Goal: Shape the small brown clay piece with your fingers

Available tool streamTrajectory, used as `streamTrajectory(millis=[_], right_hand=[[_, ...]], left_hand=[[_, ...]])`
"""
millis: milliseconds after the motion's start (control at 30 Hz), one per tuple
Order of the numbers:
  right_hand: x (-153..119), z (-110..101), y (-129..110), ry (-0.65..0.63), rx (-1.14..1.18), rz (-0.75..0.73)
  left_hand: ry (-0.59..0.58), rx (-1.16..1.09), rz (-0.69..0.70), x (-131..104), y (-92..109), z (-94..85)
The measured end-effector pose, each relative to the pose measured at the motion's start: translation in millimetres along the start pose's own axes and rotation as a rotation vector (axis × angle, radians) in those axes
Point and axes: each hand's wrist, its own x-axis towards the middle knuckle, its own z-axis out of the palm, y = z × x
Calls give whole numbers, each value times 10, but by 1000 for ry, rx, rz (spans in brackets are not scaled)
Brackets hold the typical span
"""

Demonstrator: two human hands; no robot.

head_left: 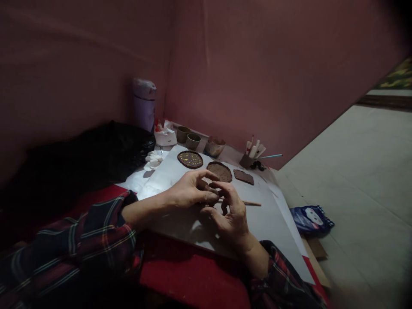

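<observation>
My left hand [189,188] and my right hand [231,212] meet above the white board [270,223], fingers curled toward each other. Between their fingertips is a small dark brown lump of clay [213,200], mostly hidden by the fingers. Brown smears mark the fingertips. Just beyond the hands lies a round textured brown clay slab [222,171]. To its left is a round slab with yellow specks [190,159], and to its right a small rectangular slab [243,177]. A thin wooden stick [252,203] lies on the board behind my right hand.
Two cups [193,141], a stained bowl [214,146] and a tool holder [247,161] stand along the back. At the left are a purple bottle [144,107], crumpled tissue [153,160] and a black plastic bag [96,150]. A blue packet [310,219] lies beyond the right edge.
</observation>
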Motion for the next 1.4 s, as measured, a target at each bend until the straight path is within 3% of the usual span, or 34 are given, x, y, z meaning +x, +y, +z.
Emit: streamTrajectory(millis=[300, 633, 900, 1233, 1400], right_hand=[[12, 2, -21, 52, 15, -39], [6, -23, -34, -55, -27, -19], [0, -1, 3, 8, -14, -44], [16, -25, -33, -61, -46, -19], [11, -18, -40, -28, -33, -7]], left_hand=[[-43, -29, 21, 2, -9, 11], [-40, 3, 49, -1, -11, 18], [-59, 18, 47, -15, 11, 30], [-48, 32, 57, 6, -7, 5], [-47, 81, 85, 9, -18, 8]])
